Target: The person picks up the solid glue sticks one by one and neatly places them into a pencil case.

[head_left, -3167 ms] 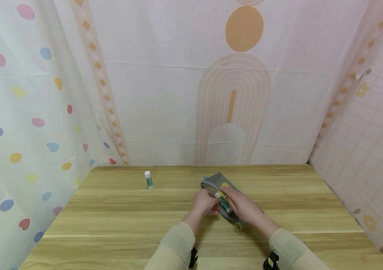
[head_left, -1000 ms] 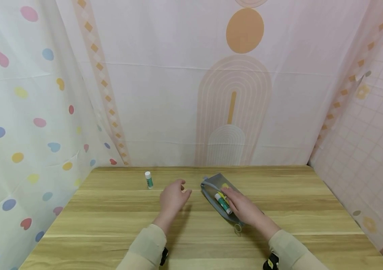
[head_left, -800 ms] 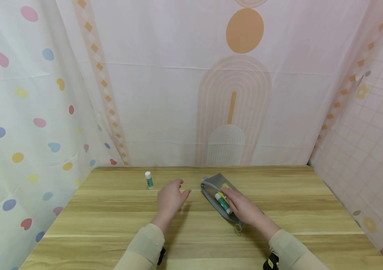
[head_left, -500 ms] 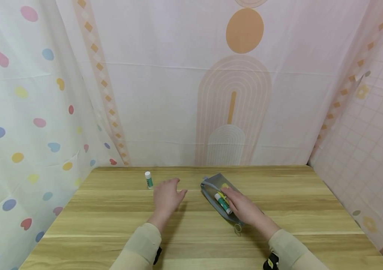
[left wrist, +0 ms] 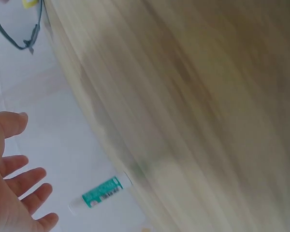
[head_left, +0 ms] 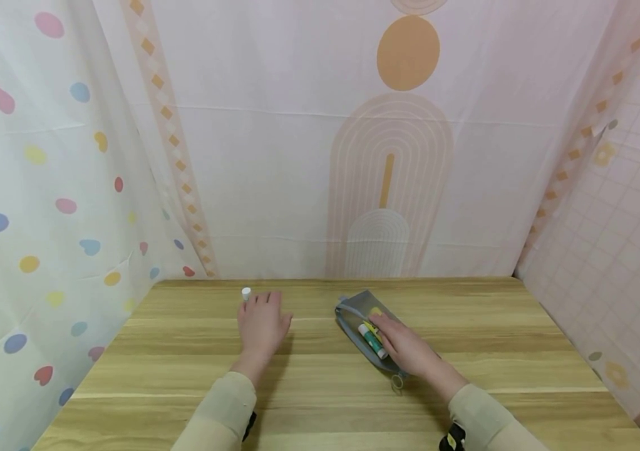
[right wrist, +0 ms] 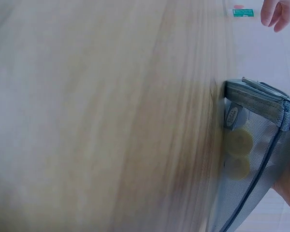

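Note:
A glue stick [left wrist: 103, 192] with a teal label stands upright on the table; in the head view its white cap [head_left: 247, 292] shows past the fingers. My left hand [head_left: 260, 329] is just in front of it, fingers spread and holding nothing. In the left wrist view there is a gap between fingers and stick. My right hand [head_left: 406, 346] grips the upper side of a grey mesh pencil case [head_left: 365, 300], whose zipped mouth gapes. Inside lie another glue stick [head_left: 373, 342] and something yellow [head_left: 374, 330]. The right wrist view hides most of that hand behind the mesh.
Wood-grain table [head_left: 320, 407] runs back to a hanging white cloth [head_left: 275, 188] with printed arches. Dotted cloth [head_left: 72, 163] hangs at the left, checked cloth [head_left: 624, 250] at the right. A ring [head_left: 397, 381] hangs at the case's near end. Round yellow things [right wrist: 238, 141] show through its mesh.
My left hand has left the pencil case and moved left and away from me to the standing glue stick, its fingers opening out. The right hand and case have stayed in place.

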The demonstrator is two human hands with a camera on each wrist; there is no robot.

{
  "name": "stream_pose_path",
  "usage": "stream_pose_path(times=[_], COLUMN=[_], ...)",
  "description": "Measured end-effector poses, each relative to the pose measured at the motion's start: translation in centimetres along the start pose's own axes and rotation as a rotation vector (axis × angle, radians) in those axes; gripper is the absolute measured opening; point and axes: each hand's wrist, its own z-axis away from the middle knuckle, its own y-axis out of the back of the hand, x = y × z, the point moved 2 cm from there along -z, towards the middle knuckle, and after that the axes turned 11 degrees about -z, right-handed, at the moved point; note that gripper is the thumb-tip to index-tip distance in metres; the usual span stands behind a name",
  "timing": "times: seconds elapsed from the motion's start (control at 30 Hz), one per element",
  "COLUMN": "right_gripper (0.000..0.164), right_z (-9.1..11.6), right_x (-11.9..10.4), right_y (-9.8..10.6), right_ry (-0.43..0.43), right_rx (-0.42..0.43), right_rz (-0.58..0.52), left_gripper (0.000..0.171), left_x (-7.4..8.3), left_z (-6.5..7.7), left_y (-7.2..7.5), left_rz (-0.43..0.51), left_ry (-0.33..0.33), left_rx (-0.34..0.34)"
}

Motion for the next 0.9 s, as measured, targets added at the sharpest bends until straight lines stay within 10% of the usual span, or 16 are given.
stream_pose_path(times=[0.37, 0.9], right_gripper=[0.04, 0.04], right_z=[0.1, 0.2], right_x=[-0.1, 0.0], right_y=[0.0, 0.0], right_ry=[-0.014, -0.009], right_rx=[-0.004, 0.003], right_rz=[0.005, 0.013], left_gripper=[0.053, 0.076], left_x=[-2.6, -5.4], left_z=[-1.1, -2.3], left_y=[0.3, -0.6], left_rz=[0.038, 0.216], left_ry=[0.035, 0.187], left_rx=[0.133, 0.035])
